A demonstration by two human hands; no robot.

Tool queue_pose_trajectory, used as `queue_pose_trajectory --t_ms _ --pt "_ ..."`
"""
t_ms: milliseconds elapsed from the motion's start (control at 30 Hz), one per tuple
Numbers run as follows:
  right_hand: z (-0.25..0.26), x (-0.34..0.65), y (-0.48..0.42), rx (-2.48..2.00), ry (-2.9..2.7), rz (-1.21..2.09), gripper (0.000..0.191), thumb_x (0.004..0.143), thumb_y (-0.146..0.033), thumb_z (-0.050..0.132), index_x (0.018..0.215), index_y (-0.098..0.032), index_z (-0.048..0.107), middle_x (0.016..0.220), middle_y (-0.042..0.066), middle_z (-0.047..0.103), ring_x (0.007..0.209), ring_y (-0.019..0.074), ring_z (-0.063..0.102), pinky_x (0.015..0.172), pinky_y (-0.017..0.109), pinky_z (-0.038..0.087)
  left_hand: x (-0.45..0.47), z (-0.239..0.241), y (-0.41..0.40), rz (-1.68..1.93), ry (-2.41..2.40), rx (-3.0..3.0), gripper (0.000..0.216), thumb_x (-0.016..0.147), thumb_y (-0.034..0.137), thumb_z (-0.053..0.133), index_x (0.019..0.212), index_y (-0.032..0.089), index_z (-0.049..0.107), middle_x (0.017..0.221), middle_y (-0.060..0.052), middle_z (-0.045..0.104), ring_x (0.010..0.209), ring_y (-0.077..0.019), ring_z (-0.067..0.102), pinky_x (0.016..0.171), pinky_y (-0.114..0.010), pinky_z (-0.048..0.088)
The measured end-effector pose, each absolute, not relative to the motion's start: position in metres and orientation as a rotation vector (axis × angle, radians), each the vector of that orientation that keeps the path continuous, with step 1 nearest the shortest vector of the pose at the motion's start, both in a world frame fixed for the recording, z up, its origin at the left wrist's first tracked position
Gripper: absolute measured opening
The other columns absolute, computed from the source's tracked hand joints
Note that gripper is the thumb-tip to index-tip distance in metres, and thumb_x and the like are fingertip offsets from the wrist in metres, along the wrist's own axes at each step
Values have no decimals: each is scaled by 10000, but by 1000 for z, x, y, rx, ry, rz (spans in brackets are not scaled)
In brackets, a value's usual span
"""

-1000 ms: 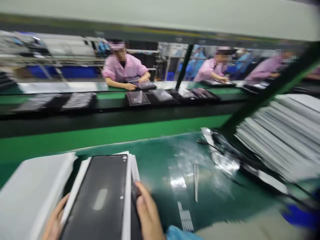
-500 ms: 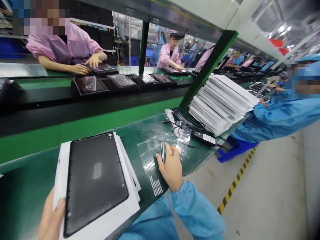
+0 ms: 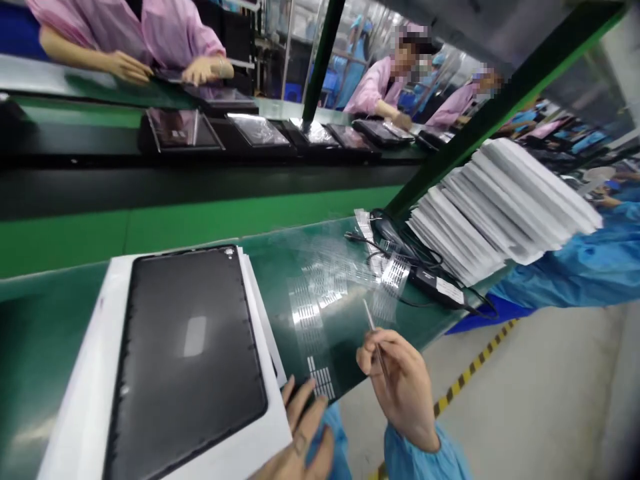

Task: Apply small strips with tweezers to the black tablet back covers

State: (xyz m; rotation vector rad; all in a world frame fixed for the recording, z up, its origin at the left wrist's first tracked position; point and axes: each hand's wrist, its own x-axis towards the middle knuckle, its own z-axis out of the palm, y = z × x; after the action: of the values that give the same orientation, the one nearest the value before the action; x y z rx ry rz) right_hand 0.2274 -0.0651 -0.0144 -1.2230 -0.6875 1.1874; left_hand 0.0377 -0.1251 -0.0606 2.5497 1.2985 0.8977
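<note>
A black tablet back cover lies face down on a stack of white sheets on the green bench. My right hand is closed round a pair of thin metal tweezers, tips pointing up and away, just off the bench's front edge. My left hand is at the bottom of the view with fingers stretched out, touching the near right corner of the white stack beside a clear sheet of small silver labels.
A tall slanted stack of white sheets and a black adapter with cables stand at the right. Tablets ride the black conveyor behind. People in pink work across it; a blue-sleeved person is at the right.
My right hand picked the tweezers off the label sheet and lifted them toward me. My left hand moved from the stack's left edge to its near right corner.
</note>
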Motion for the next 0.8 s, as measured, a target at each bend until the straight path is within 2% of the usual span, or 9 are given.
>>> queue_pose_trajectory --t_ms 67,133,300,400,533,667,800 --pt "-10 228 -79 -1111 -565 1284 142 820 -242 536 801 -210 672 734 19 595 591 143 601 604 307 495 39 -66 -116 870 1256 2602 233 874 195 449 1028 234 619 1232 -46 596 1179 -257 522 991 -433 442" --pt "-9 226 -88 -1079 -510 1366 149 811 -235 556 887 -222 685 765 28 618 592 146 618 608 316 519 39 -68 -110 918 1221 2613 230 858 158 444 991 199 626 1233 -82 599 1221 -292 485 1019 -499 401" --pt "-16 211 -95 -1118 -469 1418 243 782 -201 660 1022 -233 655 688 18 638 644 184 666 573 299 556 42 -68 -105 1026 1196 2689 230 862 139 449 989 128 640 1185 -151 623 1242 -322 454 1009 -501 420" --pt "-18 200 -94 -1089 -494 1450 212 792 -206 664 1003 -224 659 721 32 686 634 181 673 585 302 564 45 -68 -105 1048 1208 2697 214 874 148 461 986 120 641 1168 -149 632 1232 -325 464 1003 -498 431" --pt "-15 191 -95 -1132 -481 1447 223 777 -236 693 998 -214 681 766 61 720 673 206 691 514 274 550 47 -71 -106 1105 1253 2694 175 875 183 511 986 130 636 1139 -122 650 1219 -317 481 1005 -489 437" --pt "-15 192 -99 -1220 -607 1410 235 772 -295 709 995 -225 693 834 79 730 556 179 673 465 274 541 49 -74 -107 1111 1276 2687 175 871 217 529 975 132 641 1152 -109 644 1221 -312 479 1029 -478 414" --pt "-26 200 -100 -1321 -882 1299 161 838 -259 632 977 -213 699 747 48 685 388 112 581 395 246 492 47 -74 -107 1088 1228 2693 189 869 191 501 982 122 637 1158 -135 638 1211 -329 487 1004 -495 433"
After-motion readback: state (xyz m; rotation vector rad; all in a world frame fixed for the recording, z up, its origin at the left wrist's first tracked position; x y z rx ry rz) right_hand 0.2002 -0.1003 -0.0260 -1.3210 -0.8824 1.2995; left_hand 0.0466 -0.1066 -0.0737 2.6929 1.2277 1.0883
